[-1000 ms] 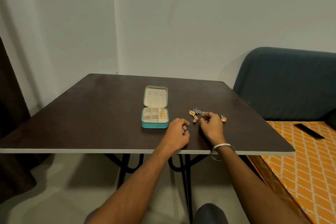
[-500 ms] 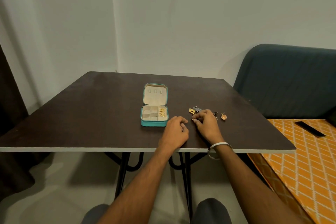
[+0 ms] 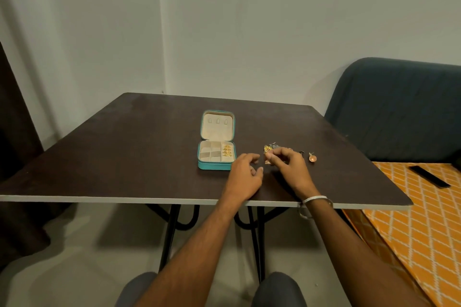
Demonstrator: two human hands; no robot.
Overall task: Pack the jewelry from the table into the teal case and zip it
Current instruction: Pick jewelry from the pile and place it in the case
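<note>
The teal case [image 3: 216,166] lies open on the dark table [image 3: 124,157], its lid flat behind it. Gold pieces [image 3: 226,151] fill its right compartment; the other compartments look bare. Right of the case lies a small heap of gold and grey jewelry [image 3: 270,148], with a dark piece [image 3: 301,152] and an orange round earring [image 3: 312,157] further right. My right hand [image 3: 289,169] is just off the table and pinches a small gold earring [image 3: 268,158] at its fingertips. My left hand [image 3: 245,177] hovers beside it with loosely curled fingers, holding nothing.
A dark blue sofa back [image 3: 399,107] stands right of the table, over an orange patterned cover [image 3: 411,219] with a black remote [image 3: 430,176] on it. A grey wall rises behind. The table's front edge [image 3: 124,199] is near my wrists.
My right hand has left the heap, lifted slightly and moved left with a small gold earring pinched. My left hand has stayed close beside it.
</note>
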